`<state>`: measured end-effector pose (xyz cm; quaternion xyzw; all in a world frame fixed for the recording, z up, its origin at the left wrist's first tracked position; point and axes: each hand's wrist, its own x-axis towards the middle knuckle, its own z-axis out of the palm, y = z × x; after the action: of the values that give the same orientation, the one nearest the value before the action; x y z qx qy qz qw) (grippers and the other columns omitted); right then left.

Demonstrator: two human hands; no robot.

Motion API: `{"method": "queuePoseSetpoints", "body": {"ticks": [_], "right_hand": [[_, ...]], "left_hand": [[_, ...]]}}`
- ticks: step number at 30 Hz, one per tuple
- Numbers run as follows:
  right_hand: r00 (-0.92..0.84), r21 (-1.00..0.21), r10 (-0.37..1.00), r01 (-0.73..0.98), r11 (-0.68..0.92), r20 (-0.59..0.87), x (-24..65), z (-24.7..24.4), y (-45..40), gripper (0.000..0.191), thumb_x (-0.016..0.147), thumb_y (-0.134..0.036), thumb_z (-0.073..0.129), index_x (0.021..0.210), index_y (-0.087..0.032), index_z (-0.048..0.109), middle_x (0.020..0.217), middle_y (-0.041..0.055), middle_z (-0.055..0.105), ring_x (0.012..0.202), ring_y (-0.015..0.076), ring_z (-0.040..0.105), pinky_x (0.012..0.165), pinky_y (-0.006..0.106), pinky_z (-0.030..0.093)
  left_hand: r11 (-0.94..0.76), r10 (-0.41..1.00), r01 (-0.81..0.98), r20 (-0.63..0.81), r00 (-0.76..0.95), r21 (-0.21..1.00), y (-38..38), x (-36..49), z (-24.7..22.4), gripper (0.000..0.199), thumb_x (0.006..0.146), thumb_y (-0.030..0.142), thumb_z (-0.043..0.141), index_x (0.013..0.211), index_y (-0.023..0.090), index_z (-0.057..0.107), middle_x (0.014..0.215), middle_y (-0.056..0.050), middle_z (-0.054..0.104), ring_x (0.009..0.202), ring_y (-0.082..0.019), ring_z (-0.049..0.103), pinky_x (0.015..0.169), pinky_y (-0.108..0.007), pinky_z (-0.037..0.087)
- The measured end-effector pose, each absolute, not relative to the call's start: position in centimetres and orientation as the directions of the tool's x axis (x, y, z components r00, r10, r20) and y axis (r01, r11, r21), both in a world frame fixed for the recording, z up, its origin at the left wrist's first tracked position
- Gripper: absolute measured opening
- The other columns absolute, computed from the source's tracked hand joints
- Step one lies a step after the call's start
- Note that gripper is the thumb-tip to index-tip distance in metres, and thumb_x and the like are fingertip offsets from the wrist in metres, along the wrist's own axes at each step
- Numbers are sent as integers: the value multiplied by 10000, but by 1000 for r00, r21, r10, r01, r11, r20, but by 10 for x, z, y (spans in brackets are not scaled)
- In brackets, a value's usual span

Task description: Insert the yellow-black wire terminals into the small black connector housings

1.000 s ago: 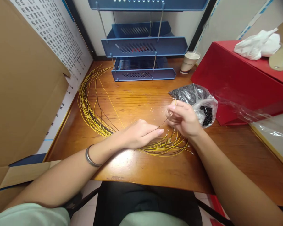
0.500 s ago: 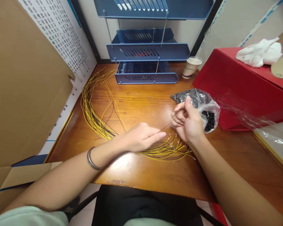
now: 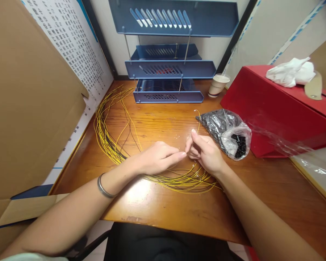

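Observation:
My left hand [image 3: 159,158] is closed in a pinch, thumb against the fingers, above the bundle of thin yellow and dark wires [image 3: 179,183]. Just to its right, fingertips nearly meeting it, my right hand [image 3: 206,154] pinches a wire [image 3: 199,122]. A yellow length of that wire rises above the right thumb and bends over at a small pale tip. Whether it runs on into my left fingers is hidden, though that hand gripped a wire a moment ago. The bundle curves from the back left under both hands, with small pale terminals at its right end.
Beyond my right hand lies a clear plastic bag [image 3: 220,125] of small black parts, beside a red box [image 3: 260,112] topped with crumpled white tissue [image 3: 290,72]. Blue tiered trays [image 3: 168,97] and a paper cup [image 3: 218,86] stand at the back. Cardboard [image 3: 35,108] borders the left.
My right hand has moved left and down toward my left hand, closing the gap where a wire stretched between them. A wire end now stands up above my right thumb.

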<state>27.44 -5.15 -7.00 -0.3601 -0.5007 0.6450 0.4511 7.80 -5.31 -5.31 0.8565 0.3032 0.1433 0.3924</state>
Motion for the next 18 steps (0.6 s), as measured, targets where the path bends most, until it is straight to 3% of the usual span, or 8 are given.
{"method": "queuePoseSetpoints", "body": {"ticks": [5,8,12,15,18], "right_hand": [[-269,-978,963,-196,-66,-11,275,-69,-51,643,794,-749,704,525,-172,609,429,-14,477,350,62,360,376,236,203],[-286,-974,958,-212,-74,-11,275,-68,-51,641,812,-736,691,502,-188,572,424,-6,494,345,73,396,373,240,231],[-345,-965,939,-248,-80,11,276,-68,-52,636,871,-678,660,476,-199,522,406,-23,447,348,78,382,397,263,234],[-391,-955,920,-282,-96,23,278,-68,-54,632,906,-634,638,466,-199,509,401,-34,408,352,79,359,424,281,223],[-462,-955,887,-273,-111,29,278,-68,-55,633,940,-608,600,468,-196,514,396,-33,403,364,80,354,461,293,237]], "left_hand": [[-470,716,539,-55,696,700,-33,64,-52,624,1050,592,313,717,163,619,678,-20,641,642,-124,560,698,-254,431],[-337,909,816,-66,413,470,-15,50,-53,605,1025,624,334,816,173,680,813,-69,730,755,-191,648,774,-310,461],[-107,988,988,-100,118,107,2,29,-50,618,1010,595,302,994,165,745,1088,-191,778,1031,-362,724,868,-428,523],[46,986,998,-160,-51,-33,7,14,-44,673,1002,551,270,1167,115,756,1221,-259,744,1147,-423,709,952,-495,530],[168,966,982,-181,-182,-89,8,4,-37,724,992,547,262,1257,68,737,1293,-294,708,1205,-454,683,985,-525,525]]}}
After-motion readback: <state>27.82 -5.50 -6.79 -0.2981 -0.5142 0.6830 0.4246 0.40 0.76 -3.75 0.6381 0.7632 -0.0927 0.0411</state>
